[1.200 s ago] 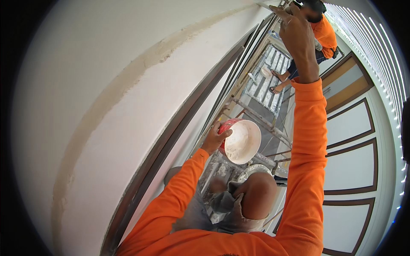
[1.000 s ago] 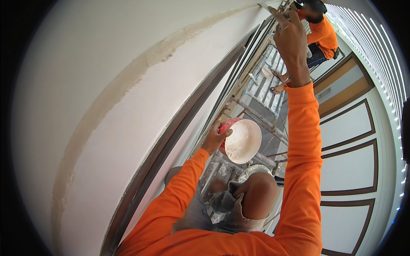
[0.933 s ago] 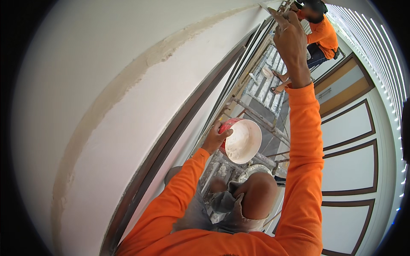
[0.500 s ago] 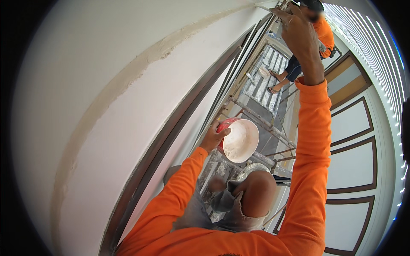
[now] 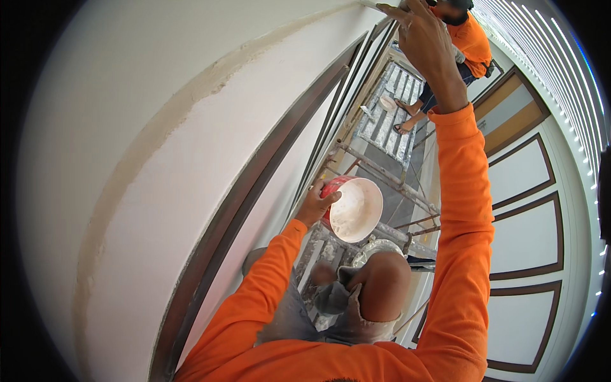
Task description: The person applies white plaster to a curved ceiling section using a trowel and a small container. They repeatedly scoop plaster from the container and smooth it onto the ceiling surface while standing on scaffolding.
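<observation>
Left hand point(image 5: 314, 205) low and close to the body, fingers curled around the rim of a round red plastic bowl point(image 5: 354, 209) with a white paste-coated inside. The bowl is tipped so its mouth faces up toward the camera, out over the grey paste-splashed scaffold platform point(image 5: 386, 124), beside the long dark brown frame strip point(image 5: 254, 197) that runs along the white wall point(image 5: 114, 127). Right hand point(image 5: 425, 39) is stretched high at the top edge of the wall, fingers bunched against a thin pale tool point(image 5: 372, 4) at the wall's upper corner; whether it's gripped tight, I cannot tell. A beige filled seam point(image 5: 191, 105) runs along the wall. Farther along the platform stands another person in an orange shirt point(image 5: 472, 39).
</observation>
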Demonstrator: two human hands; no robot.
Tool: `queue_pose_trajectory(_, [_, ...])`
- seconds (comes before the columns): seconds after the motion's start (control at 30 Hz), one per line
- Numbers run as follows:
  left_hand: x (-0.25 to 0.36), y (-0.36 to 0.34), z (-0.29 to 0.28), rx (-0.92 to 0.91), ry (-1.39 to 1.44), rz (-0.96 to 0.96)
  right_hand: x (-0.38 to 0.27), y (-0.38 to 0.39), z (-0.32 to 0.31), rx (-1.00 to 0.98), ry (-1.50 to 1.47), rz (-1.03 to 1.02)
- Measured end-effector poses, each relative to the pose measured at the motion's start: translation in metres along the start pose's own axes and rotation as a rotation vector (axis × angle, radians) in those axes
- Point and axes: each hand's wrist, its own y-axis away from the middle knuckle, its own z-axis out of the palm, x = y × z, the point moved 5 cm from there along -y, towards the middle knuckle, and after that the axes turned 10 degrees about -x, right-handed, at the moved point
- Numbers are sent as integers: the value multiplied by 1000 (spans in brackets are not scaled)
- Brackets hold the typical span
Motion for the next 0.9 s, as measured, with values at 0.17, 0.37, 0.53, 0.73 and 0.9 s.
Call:
queue_pose_trajectory(0.17, [10, 4, 0, -9, -17, 15, 14, -5, -19, -91, 65, 79])
queue_pose_trajectory(0.37, [10, 3, -3, -10, -8, 20, -3, 9, -5, 27, -24, 103])
queue_pose_trajectory(0.53, [11, 3, -2, -46, -10, 3, -4, 15, 32, 171, 74, 116])
queue_pose_trajectory(0.73, [3, 1, 0, -40, -31, 25, -15, 21, 36, 211, -25, 70])
queue_pose_trajectory(0.9, [8, 4, 0, -77, -19, -26, -9, 7, -7, 15, -2, 6])
